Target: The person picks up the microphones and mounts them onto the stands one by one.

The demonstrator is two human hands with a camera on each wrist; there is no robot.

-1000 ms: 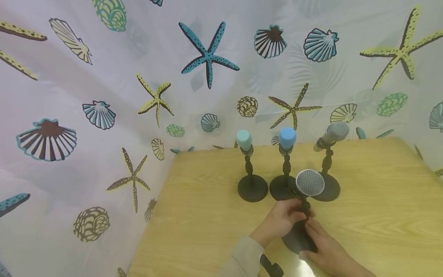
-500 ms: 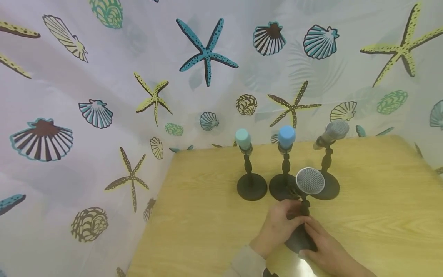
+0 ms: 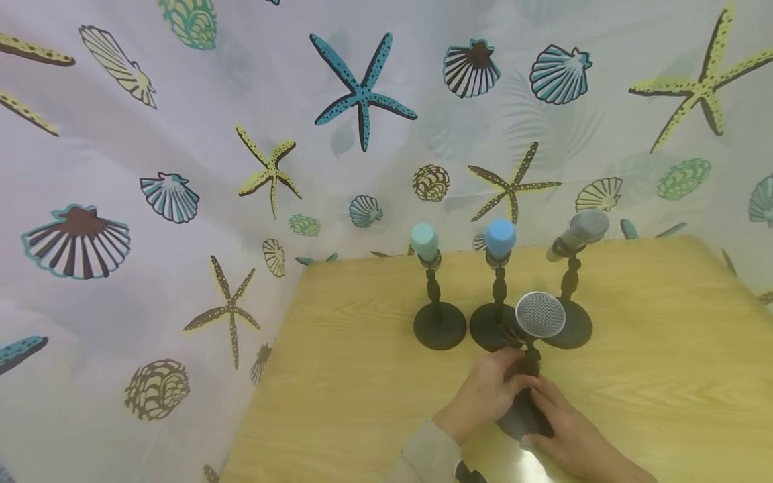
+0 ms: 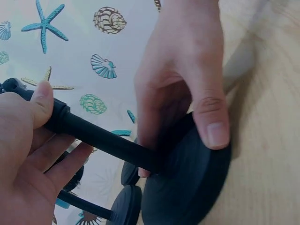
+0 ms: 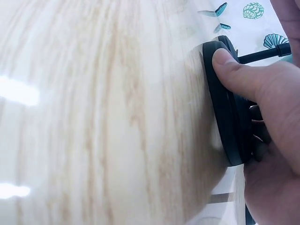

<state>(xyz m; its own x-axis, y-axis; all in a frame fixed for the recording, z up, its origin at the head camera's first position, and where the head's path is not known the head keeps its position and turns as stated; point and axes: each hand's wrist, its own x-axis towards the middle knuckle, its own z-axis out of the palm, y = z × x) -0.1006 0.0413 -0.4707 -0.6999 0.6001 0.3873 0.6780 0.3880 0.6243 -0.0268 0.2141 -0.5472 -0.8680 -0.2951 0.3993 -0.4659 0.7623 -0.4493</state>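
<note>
A microphone [image 3: 540, 314] with a silver mesh head sits on a black desk stand near the front of the table. My left hand [image 3: 483, 397] holds the upper part of the stand's pole [image 4: 108, 142], thumb on a dark collar and fingers behind it. My right hand [image 3: 572, 433] grips the round black base [image 4: 187, 176]; in the right wrist view its thumb presses the underside of the base [image 5: 222, 108]. The base is tilted up on edge, so the pole leans. Fingers partly cover the pole in the head view.
Behind stand three more microphones on black round-based stands: one with a mint cover [image 3: 425, 242], one with a blue cover [image 3: 500, 238], and a silver one [image 3: 587, 228]. A curtain [image 3: 338, 174] printed with shells and starfish borders the wooden table [image 3: 338, 376].
My left thumb has shifted toward the right hand's fingertips, and the left wrist has turned a little. The right hand keeps its hold on the base. The other microphones stay put.
</note>
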